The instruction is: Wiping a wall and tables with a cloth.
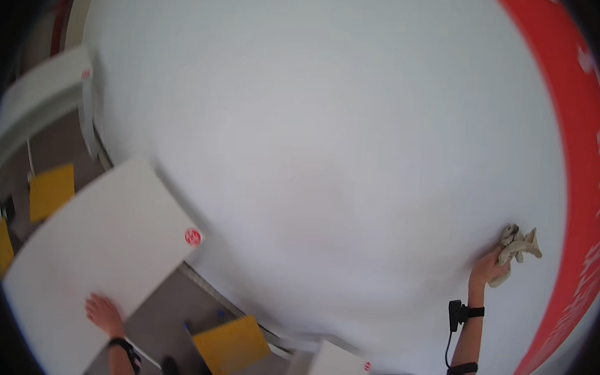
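Observation:
Raised to the right, my right hand [489,268] grips a crumpled greyish-beige cloth [520,250] against or close to a white wall [334,113]. Contact between cloth and wall is hard to judge. My left hand [104,313] lies palm down on a white table [99,228] at the lower left, with nothing in it. A round red sticker [192,237] marks the table's corner by the wall.
A red banner [571,151] with white lettering curves along the wall's right side. Yellow stools [233,344] stand on the grey floor [164,300]. Other white tables [45,87] line the wall, one of them [336,370] at the bottom.

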A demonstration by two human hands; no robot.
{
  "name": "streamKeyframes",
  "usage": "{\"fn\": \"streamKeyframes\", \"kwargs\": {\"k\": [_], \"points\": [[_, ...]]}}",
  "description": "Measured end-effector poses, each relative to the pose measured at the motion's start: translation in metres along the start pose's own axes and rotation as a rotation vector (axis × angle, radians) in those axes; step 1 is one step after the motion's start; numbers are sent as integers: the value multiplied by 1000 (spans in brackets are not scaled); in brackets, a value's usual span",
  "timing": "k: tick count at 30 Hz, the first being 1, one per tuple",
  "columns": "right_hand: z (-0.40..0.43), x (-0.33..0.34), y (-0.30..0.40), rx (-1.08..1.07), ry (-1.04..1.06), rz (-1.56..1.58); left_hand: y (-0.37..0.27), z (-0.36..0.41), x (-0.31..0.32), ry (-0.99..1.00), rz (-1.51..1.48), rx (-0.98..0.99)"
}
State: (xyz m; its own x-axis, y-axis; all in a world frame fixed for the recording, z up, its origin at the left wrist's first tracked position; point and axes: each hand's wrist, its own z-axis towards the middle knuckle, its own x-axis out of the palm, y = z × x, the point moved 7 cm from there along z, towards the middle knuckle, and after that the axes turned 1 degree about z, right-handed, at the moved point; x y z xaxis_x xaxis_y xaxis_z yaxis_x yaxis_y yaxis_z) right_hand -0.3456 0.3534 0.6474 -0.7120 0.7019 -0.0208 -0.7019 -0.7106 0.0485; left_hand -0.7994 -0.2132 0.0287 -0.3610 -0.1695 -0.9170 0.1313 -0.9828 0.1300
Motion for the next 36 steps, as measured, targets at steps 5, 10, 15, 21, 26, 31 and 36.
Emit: {"fn": "streamKeyframes", "kwargs": {"k": [5,10,15,21,26,31,36], "points": [[3,-9,35,-190,-37,-52,17,-33,-25,517,-72,143],[-44,15,104,-467,146,103,51,-121,-37,915,-539,234],[-69,69,165,-391,377,257,50,-175,-134,853,-513,204],[6,124,254,-378,234,363,92,-131,-35,1053,-1143,-433],[117,194,346,-388,152,312,110,-97,10,1183,-1265,-584],[122,270,433,-499,182,239,90,-75,-19,1167,-1504,-853],[39,319,502,-708,543,239,90,-56,-70,1436,-1268,-856]]}}
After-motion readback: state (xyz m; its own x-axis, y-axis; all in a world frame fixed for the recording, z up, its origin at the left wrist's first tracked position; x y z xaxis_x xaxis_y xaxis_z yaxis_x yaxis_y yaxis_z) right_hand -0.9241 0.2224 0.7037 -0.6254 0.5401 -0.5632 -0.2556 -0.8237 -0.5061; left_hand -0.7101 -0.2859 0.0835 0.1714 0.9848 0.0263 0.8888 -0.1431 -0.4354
